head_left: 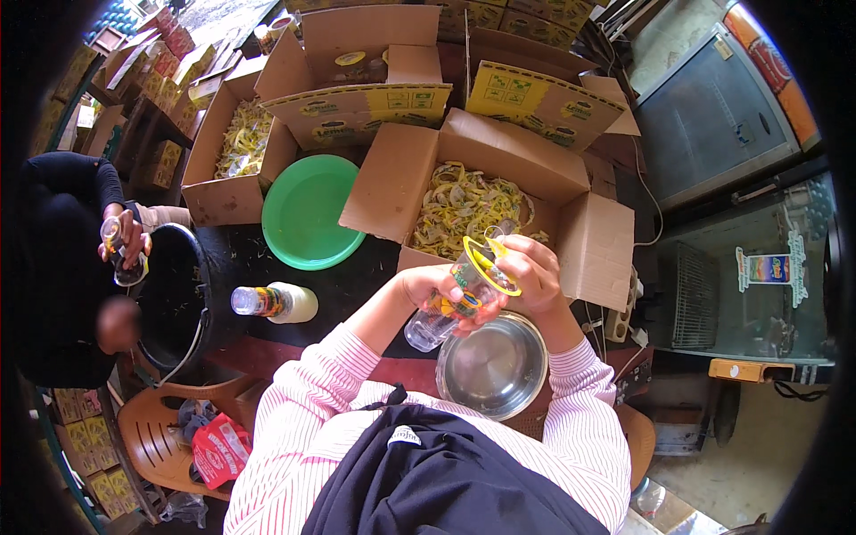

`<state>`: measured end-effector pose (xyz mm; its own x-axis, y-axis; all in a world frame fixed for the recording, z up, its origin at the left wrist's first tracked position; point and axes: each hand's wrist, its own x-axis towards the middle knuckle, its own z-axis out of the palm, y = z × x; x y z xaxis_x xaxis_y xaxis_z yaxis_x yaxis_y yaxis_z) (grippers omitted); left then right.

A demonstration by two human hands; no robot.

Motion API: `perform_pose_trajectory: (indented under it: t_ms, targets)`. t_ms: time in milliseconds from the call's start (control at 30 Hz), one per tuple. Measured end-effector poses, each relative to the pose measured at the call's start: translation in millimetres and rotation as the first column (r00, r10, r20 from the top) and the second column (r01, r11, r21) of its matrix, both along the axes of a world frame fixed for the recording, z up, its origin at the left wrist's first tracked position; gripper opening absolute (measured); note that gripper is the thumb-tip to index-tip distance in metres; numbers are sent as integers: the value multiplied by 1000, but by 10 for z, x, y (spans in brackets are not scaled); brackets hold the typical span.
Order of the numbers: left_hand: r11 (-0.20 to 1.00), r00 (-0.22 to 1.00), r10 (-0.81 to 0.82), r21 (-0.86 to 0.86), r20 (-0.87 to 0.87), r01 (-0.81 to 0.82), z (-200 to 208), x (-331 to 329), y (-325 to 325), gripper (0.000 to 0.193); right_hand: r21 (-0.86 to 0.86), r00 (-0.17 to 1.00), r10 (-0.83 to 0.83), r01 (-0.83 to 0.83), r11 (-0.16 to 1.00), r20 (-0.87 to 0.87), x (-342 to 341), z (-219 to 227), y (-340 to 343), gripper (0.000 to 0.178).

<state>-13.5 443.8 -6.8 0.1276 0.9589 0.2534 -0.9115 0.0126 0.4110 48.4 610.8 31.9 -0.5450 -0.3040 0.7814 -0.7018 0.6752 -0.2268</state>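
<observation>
Landmark: metal bowl [499, 379]. Clear plastic cup [430, 331], one, tilted, at the bowl's far-left edge; yellow rim [510, 288]. Left hand [434, 288]: curled round the cup's body. Right hand [535, 273]: fingers pinching the rim. Cardboard box [385, 185], open, holding yellow strips [468, 205]: beyond the bowl. Green basin [312, 214]: beyond the bowl, leftward.

Nine o'clock from the left hand [435, 287], bare tabletop [358, 292] offers passage up to the white cylinder [296, 303]; basin [312, 214] blocks ten, carton [522, 145] one, bowl [493, 367] five.
</observation>
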Motion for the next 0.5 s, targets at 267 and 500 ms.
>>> perform_pose_trajectory:
  t_ms: [267,500]
  targets:
    - [921,824,-330,350,461,173,-42,246,124,64,-19,997,41,-42,999,-60,-14,54,-57,24]
    - [971,938,-209,170,276,166,-64,165,85,78,-29,999,-5,4,1000,-33,6,43,-26,20]
